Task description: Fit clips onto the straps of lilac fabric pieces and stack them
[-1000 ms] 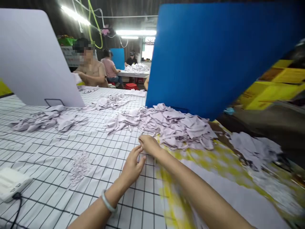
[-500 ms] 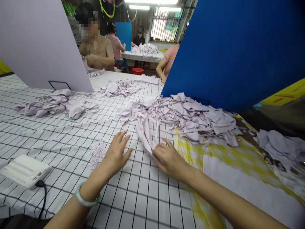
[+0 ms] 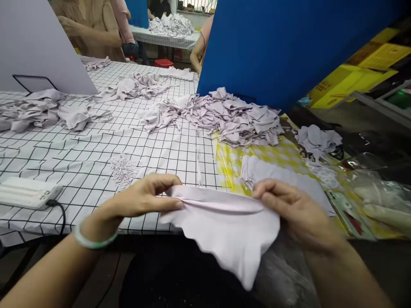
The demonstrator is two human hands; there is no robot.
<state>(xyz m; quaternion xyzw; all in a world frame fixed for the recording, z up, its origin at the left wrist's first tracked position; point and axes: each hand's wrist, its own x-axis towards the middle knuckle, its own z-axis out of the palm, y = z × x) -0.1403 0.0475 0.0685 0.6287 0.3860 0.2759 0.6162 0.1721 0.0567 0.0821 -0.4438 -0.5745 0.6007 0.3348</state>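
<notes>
A pale lilac piece of fabric (image 3: 224, 222) is stretched between my two hands at the table's near edge, its wavy lower edge hanging down over my lap. My left hand (image 3: 150, 194), with a pale green bangle at the wrist, pinches its left end. At the other end, my right hand (image 3: 289, 205) grips the upper right corner and is slightly blurred. Beyond them lies a heap of crumpled lilac fabric pieces (image 3: 231, 115). Flat pieces in a neat stack (image 3: 279, 175) rest on the yellow checked cloth, close to my right hand.
A white power bank (image 3: 28, 192) with a black cable sits at the left. Small scraps (image 3: 123, 169) lie in a pile beyond my left hand. A blue board (image 3: 272, 47) and a pale board (image 3: 41, 47) stand upright. A phone (image 3: 349, 214) lies right. Co-workers sit across the table.
My right hand has drawn a fabric piece from the heap toward me, and my left hand has closed on its other end. The view has tilted down and turned right.
</notes>
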